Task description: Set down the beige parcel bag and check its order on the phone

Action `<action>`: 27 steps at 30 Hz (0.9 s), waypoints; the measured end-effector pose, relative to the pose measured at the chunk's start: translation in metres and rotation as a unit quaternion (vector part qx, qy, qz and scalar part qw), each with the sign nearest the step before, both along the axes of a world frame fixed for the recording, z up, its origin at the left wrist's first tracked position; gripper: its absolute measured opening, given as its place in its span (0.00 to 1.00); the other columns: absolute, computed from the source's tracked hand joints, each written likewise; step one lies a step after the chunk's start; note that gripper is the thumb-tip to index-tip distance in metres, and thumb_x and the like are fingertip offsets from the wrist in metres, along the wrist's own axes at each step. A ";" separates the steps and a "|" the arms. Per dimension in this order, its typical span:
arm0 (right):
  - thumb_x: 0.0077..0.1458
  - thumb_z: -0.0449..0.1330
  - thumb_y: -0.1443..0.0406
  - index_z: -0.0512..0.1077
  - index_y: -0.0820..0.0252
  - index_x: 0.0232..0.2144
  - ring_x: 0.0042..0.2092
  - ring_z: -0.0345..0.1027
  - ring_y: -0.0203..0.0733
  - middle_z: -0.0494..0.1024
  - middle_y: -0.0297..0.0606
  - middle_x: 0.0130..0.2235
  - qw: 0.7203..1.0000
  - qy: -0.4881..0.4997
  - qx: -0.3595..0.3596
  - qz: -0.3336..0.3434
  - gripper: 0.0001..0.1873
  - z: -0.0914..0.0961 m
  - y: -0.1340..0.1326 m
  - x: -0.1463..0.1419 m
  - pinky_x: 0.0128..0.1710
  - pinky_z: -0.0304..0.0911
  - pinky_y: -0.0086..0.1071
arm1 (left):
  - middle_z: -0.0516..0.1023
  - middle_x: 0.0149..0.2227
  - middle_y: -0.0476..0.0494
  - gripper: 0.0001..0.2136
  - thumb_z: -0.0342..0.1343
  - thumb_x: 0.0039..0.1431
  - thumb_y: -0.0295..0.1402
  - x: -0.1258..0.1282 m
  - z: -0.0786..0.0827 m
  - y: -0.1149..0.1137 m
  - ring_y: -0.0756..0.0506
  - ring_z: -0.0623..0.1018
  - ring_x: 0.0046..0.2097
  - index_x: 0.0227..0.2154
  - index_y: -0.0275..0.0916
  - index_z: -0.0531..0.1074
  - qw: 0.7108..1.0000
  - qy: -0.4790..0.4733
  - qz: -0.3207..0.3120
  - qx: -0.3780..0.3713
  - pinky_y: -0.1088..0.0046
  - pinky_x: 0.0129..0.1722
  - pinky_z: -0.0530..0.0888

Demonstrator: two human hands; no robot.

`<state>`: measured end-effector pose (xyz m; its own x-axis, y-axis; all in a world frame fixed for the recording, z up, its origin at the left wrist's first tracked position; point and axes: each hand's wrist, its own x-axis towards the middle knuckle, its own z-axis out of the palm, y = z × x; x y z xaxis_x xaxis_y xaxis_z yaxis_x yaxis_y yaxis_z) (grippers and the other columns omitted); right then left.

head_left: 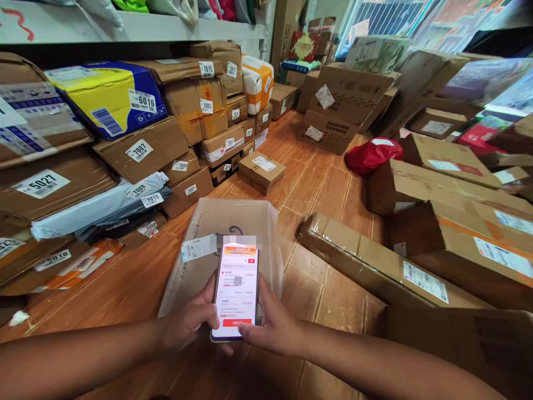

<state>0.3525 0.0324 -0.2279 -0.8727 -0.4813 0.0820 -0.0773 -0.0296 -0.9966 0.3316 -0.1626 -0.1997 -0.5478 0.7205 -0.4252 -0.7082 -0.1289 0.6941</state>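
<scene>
Both my hands hold a smartphone [235, 305] upright in front of me, its lit screen showing a list with a red button near the bottom. My left hand [189, 314] is closed round the phone's left edge, with its thumb by the lower left of the screen. On the right edge, my right hand [277, 322] grips the phone, its thumb over the lower part of the screen. Behind the phone, a flat parcel [258, 222] wrapped in clear plastic lies on the floor. A white label [199, 248] sticks to its left side.
Stacked boxes with number labels, among them a yellow and blue box [108, 94], line the left under a white shelf [137, 30]. A small carton [261, 171] sits on the wooden floor [320, 194]. To the right lie a long carton [366, 255], a red bag [368, 158] and several larger cartons.
</scene>
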 end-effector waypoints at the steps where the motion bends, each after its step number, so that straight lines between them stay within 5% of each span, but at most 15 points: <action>1: 0.48 0.61 0.62 0.52 0.58 0.55 0.49 0.65 0.48 0.69 0.44 0.50 1.000 0.003 0.004 -0.002 0.34 -0.001 0.000 0.000 0.49 0.64 0.46 | 0.77 0.42 0.45 0.51 0.52 0.37 0.26 0.000 0.000 0.000 0.43 0.77 0.39 0.64 0.51 0.30 1.000 -0.001 0.001 -0.003 0.70 0.30 0.79; 13: 0.52 0.59 0.58 0.54 0.59 0.55 0.49 0.65 0.48 0.70 0.45 0.50 1.000 0.004 -0.010 -0.014 0.31 -0.003 0.003 0.000 0.49 0.63 0.45 | 0.74 0.46 0.44 0.49 0.52 0.40 0.24 -0.001 -0.006 0.001 0.42 0.77 0.42 0.64 0.57 0.34 0.999 0.004 0.004 0.036 0.71 0.30 0.79; 19: 0.55 0.54 0.49 0.70 0.60 0.39 0.42 0.67 0.47 0.76 0.42 0.39 0.983 -0.120 -0.062 -0.123 0.22 0.008 -0.004 -0.014 0.45 0.62 0.41 | 0.71 0.48 0.42 0.43 0.52 0.49 0.27 -0.003 -0.011 0.003 0.43 0.76 0.40 0.63 0.60 0.33 0.999 0.021 0.019 0.032 0.69 0.28 0.78; 27: 0.53 0.53 0.44 0.69 0.62 0.28 0.31 0.63 0.41 0.72 0.37 0.28 0.969 -0.161 -0.066 -0.177 0.26 0.016 -0.007 -0.025 0.34 0.59 0.35 | 0.72 0.46 0.42 0.47 0.54 0.48 0.27 -0.002 -0.013 0.004 0.41 0.77 0.41 0.63 0.60 0.30 0.999 0.031 0.004 0.022 0.70 0.28 0.79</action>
<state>0.3273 0.0255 -0.2121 -0.9717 -0.1505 -0.1820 0.2087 -0.1866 -0.9600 0.3292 -0.1591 -0.2124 -0.5778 0.7338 -0.3573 -0.6623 -0.1657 0.7307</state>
